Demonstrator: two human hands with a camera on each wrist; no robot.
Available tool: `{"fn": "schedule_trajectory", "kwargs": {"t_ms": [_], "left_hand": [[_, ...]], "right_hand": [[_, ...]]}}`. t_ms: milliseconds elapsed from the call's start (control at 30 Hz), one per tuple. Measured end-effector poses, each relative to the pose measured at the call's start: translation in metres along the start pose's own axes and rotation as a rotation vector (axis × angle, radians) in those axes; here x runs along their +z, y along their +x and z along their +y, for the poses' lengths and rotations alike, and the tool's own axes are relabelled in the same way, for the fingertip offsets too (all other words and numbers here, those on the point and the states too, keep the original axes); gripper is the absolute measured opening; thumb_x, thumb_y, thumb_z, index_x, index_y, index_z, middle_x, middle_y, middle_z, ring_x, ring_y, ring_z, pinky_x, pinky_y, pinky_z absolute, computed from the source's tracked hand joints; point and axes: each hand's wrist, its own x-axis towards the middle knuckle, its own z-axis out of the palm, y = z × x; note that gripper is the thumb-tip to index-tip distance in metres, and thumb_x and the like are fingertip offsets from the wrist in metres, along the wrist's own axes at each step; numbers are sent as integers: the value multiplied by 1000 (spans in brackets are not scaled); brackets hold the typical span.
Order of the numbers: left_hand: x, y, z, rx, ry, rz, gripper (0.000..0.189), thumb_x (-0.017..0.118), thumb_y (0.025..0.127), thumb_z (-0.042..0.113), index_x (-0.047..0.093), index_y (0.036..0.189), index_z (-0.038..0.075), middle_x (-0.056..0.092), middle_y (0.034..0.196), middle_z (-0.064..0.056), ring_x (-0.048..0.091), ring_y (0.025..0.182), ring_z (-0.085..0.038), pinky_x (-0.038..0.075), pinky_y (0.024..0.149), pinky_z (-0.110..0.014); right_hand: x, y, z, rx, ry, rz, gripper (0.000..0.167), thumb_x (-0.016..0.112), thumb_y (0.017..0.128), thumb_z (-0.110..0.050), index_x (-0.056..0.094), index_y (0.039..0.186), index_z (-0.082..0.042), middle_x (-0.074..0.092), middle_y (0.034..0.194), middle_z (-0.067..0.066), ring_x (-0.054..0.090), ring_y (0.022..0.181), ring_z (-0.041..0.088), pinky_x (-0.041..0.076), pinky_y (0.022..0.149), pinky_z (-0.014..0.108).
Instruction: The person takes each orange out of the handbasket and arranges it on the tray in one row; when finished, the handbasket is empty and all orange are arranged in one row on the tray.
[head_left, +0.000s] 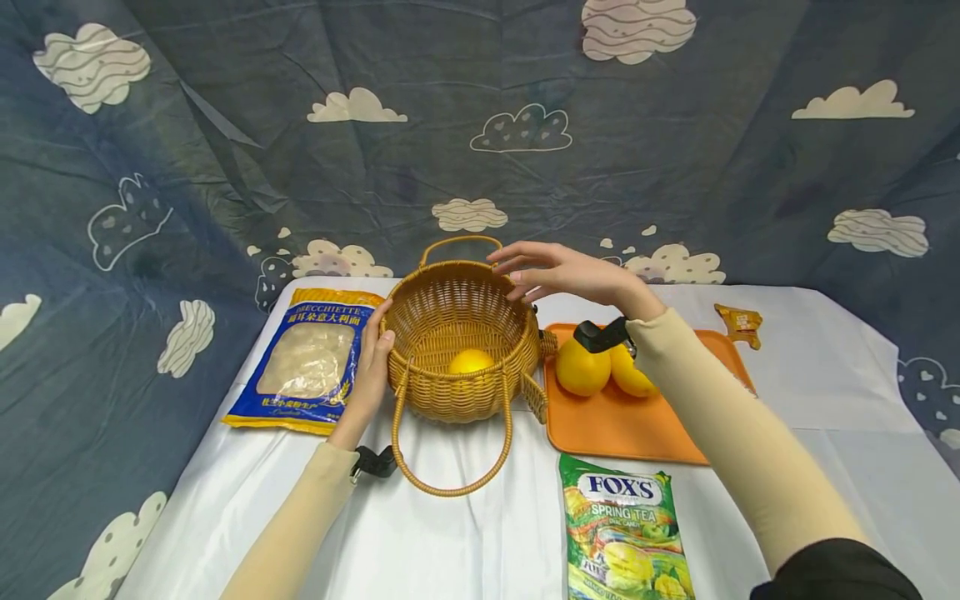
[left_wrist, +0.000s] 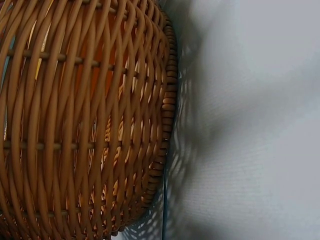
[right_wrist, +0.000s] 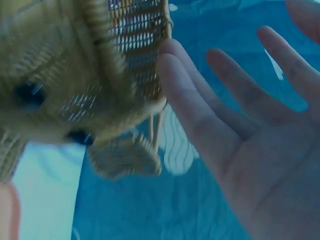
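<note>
A round wicker basket [head_left: 450,400] with two hoop handles stands mid-table, its mouth facing me. Inside lies a round yellow-orange fruit [head_left: 471,361]. My left hand [head_left: 367,367] holds the basket's left side, its thumb tip at the rim; in the left wrist view only the woven wall [left_wrist: 85,120] shows, with the hand hidden. Over the right part of the rim hangs my right hand [head_left: 573,271], palm down with fingers spread and extended. The right wrist view has those fingers [right_wrist: 200,117] right by the rim, holding nothing, beside black button-like dots [right_wrist: 30,95] on the basket.
Right of the basket, an orange tray [head_left: 622,433] bears two more round fruits [head_left: 583,368]. A blue-and-yellow pasta bag [head_left: 307,358] lies at left, a green candy bag [head_left: 626,529] in front. Beyond the tray is a small brown-gold packet [head_left: 741,323]. Dark cloud-print cloth [head_left: 450,167] hangs behind.
</note>
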Motion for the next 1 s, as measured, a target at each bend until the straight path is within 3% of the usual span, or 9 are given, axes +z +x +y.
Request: {"fn": "schedule_trajectory", "kwargs": {"t_ms": [167, 433, 600, 833, 1000], "left_hand": [[0, 0, -1, 1, -1, 0, 55, 31, 95, 15, 27, 147, -1, 22, 150, -23, 17, 139, -35, 12, 111, -52], [0, 0, 0, -5, 5, -5, 55, 31, 95, 16, 27, 147, -1, 22, 150, -23, 17, 138, -35, 12, 111, -52], [0, 0, 1, -15, 2, -10, 55, 31, 95, 17, 26, 147, 0, 21, 151, -23, 17, 139, -35, 12, 111, -52], [0, -1, 1, -18, -6, -9, 55, 30, 95, 15, 25, 148, 0, 19, 152, -23, 16, 139, -36, 11, 110, -54], [-1, 0, 1, -26, -3, -12, 55, 30, 95, 17, 25, 148, 0, 19, 151, -23, 16, 139, -36, 11, 110, -55]], "right_hand": [[8, 34, -7, 63, -1, -135, 48, 49, 100, -24, 39, 145, -10, 40, 143, 11, 58, 110, 32, 46, 94, 44], [21, 70, -9, 256, -33, -296, 50, 47, 101, -27, 36, 148, -13, 33, 146, 17, 62, 100, 34, 47, 93, 46], [25, 83, -7, 352, -46, -349, 49, 44, 101, -27, 35, 148, -15, 35, 146, 19, 62, 91, 36, 46, 93, 48], [34, 95, 2, 464, -72, -482, 52, 43, 102, -23, 29, 151, -11, 34, 147, 24, 54, 111, 44, 50, 87, 49], [41, 100, 3, 532, -130, -570, 53, 43, 102, -25, 29, 152, -16, 34, 147, 21, 58, 104, 45, 53, 82, 47]]}}
